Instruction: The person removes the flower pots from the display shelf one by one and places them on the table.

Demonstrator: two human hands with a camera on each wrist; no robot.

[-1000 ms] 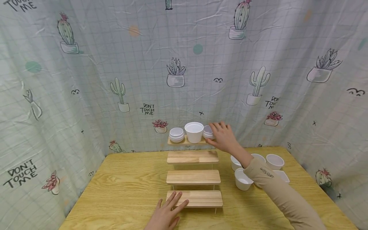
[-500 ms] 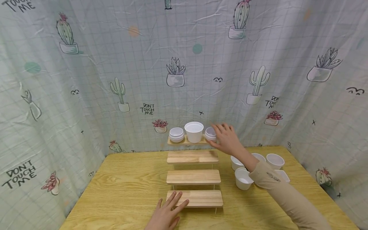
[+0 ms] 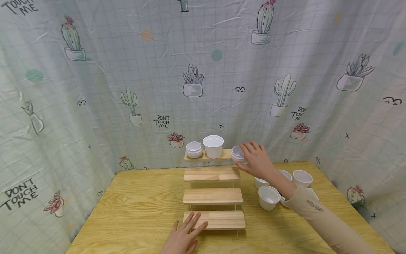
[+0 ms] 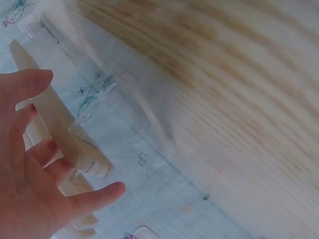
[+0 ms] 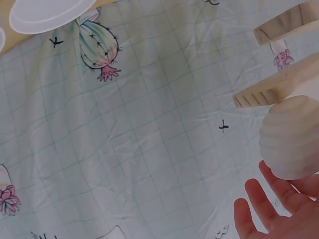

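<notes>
My right hand [image 3: 259, 161] pinches a small white ribbed round pot [image 3: 236, 153] at the right end of the top board [image 3: 226, 154] of a stepped wooden rack. In the right wrist view the pot overlaps the end of the board, fingertips right at its rim. Left of it on the same board stand a taller white cup [image 3: 213, 147] and another small ribbed pot [image 3: 194, 150]. My left hand [image 3: 184, 235] rests with spread, straight fingers on the left end of the lowest board [image 3: 222, 220].
The two middle boards [image 3: 211, 174] carry nothing. Several white cups and bowls, among them a cup [image 3: 269, 198] and a round bowl [image 3: 302, 178], stand on the wooden table [image 3: 139, 201] at the right, partly behind my right sleeve. A cactus-print curtain [image 3: 152, 77] hangs behind.
My right hand has moved the small ribbed pot rightward along the top board, from beside the tall cup to the board's right end. The left hand stays where it was.
</notes>
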